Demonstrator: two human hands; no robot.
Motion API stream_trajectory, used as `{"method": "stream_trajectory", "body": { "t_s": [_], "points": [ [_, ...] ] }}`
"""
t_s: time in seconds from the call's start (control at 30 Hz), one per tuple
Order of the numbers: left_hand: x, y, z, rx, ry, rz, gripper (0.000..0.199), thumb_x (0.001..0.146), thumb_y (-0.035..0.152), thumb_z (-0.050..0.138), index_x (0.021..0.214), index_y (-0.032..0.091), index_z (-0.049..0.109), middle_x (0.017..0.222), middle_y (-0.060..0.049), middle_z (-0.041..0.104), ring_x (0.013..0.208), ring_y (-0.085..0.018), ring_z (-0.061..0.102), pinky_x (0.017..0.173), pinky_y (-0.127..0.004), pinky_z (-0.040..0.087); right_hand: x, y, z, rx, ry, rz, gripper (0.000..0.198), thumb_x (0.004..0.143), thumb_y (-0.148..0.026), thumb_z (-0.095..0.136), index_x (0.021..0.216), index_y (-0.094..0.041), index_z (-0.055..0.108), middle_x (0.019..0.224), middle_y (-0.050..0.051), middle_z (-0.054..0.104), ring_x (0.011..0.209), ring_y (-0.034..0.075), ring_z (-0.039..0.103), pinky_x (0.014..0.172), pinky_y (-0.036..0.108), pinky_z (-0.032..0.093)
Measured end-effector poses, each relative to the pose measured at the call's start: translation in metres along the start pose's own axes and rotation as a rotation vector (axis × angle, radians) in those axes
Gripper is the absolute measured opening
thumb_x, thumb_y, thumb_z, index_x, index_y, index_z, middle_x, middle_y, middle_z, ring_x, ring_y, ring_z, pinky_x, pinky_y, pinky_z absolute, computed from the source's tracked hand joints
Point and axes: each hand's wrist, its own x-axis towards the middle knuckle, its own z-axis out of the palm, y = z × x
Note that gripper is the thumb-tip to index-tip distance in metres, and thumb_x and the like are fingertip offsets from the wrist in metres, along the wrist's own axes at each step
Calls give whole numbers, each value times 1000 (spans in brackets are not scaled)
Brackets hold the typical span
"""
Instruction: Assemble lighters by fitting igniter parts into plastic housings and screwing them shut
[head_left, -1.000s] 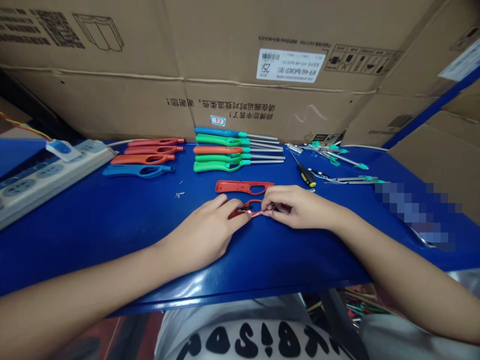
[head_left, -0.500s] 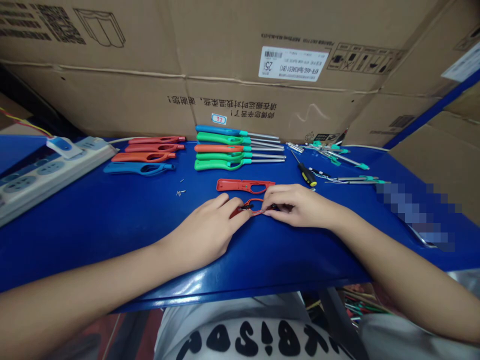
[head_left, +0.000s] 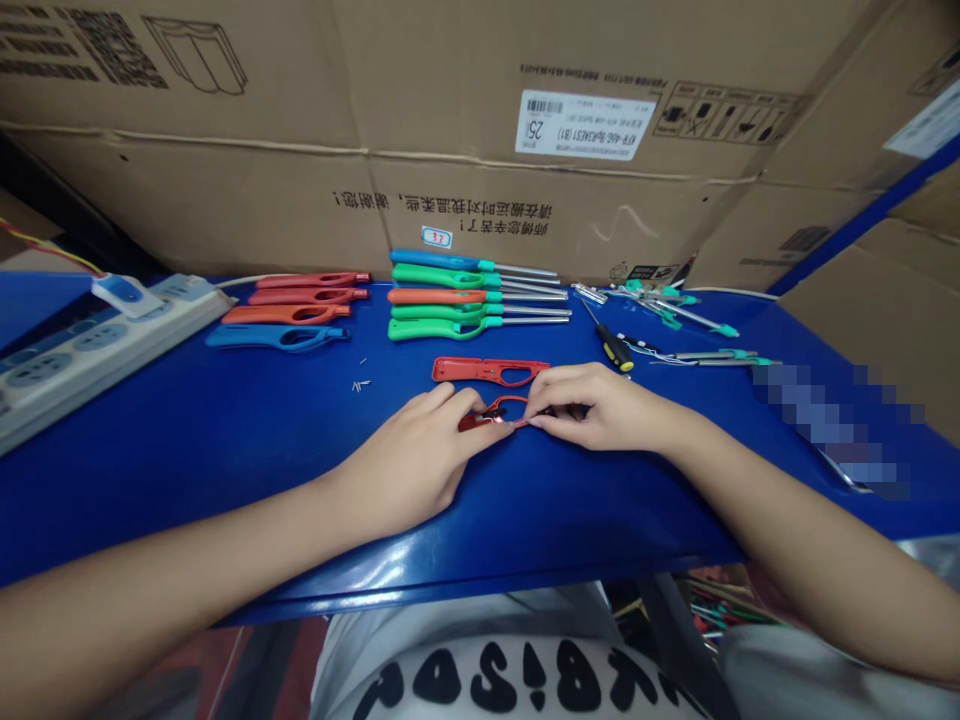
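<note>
Blue table [head_left: 270, 430] carrying screwdriver [head_left: 616, 350], red shell [head_left: 486, 371]

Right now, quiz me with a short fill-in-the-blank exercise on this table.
The screwdriver's handle is black and ____. The left hand and right hand hold a lighter shell coloured ____. Among the lighters with metal tubes, the farthest one has a ____ body.
Missing words: yellow; red; blue.

red casing [head_left: 471, 422] (partly) behind fingers [head_left: 486, 435]
</note>
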Motion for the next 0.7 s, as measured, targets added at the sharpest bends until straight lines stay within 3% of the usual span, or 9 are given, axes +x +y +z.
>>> {"method": "stream_trajectory", "body": {
  "t_s": [0.43,0.7],
  "points": [
    [-2,-1,-1,65,-23,30,56,92,7,48,145,25,55,119,-13,56,103,-28,51,90,-44,52,0,0,1,21,18,21,15,94,-17,60,96,-16,75,97,8,73,86,16,68,79,28,53],
    [-1,0,-1,86,-17,38,55,93,8,47,146,24,54,116,-14,56,101,-28,51,88,-45,52,0,-2,0,-2,26,40,15,91,-14,61,94,-16,76,95,7,73,81,15,67,73,26,51]
  ]
}}
